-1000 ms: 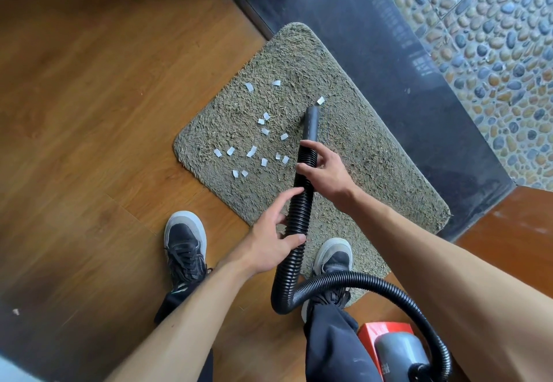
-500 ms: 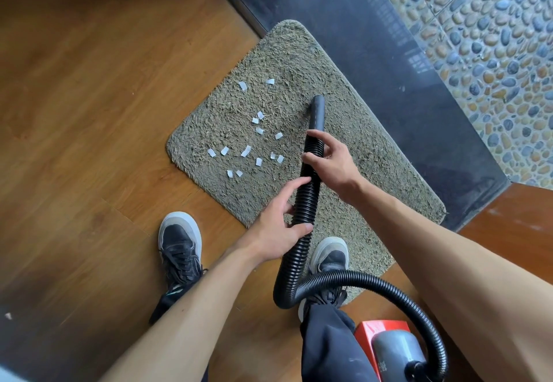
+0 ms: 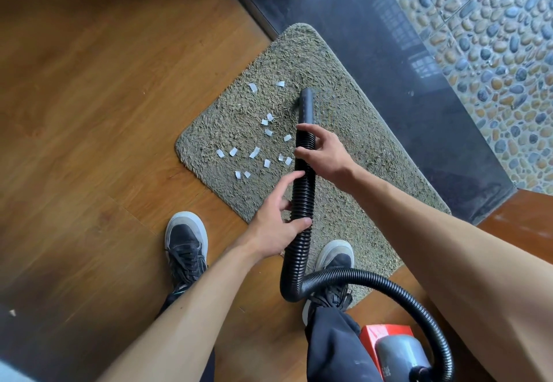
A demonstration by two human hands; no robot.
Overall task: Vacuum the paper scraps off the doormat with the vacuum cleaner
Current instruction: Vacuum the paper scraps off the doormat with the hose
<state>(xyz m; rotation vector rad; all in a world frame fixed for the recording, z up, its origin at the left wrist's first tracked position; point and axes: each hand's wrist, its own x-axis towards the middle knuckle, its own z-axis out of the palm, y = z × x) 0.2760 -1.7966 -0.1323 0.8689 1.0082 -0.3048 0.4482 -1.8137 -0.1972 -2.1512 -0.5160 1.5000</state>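
Observation:
A shaggy grey-green doormat (image 3: pixel 344 202) lies on the wood floor, with several white paper scraps (image 3: pixel 254 152) scattered over its left half. A black ribbed vacuum hose (image 3: pixel 302 199) runs up the mat's middle, and its smooth nozzle (image 3: pixel 306 105) rests on the pile just right of the upper scraps. My right hand (image 3: pixel 323 151) grips the hose near the nozzle. Lower down, my left hand (image 3: pixel 276 226) holds the hose, index finger stretched along it. The hose loops back to the red and grey vacuum body (image 3: pixel 392 351) at the bottom right.
My two dark sneakers stand at the mat's near edge, the left shoe (image 3: pixel 186 244) on the wood floor (image 3: pixel 104 112), the right shoe (image 3: pixel 335 265) on the mat. A dark stone threshold (image 3: pixel 404 67) and a pebble floor (image 3: pixel 493 37) lie beyond the mat.
The scrap that lay at the nozzle's tip a second ago is gone. The nozzle has slid a little forward along the mat, with both hands keeping their grip on the hose.

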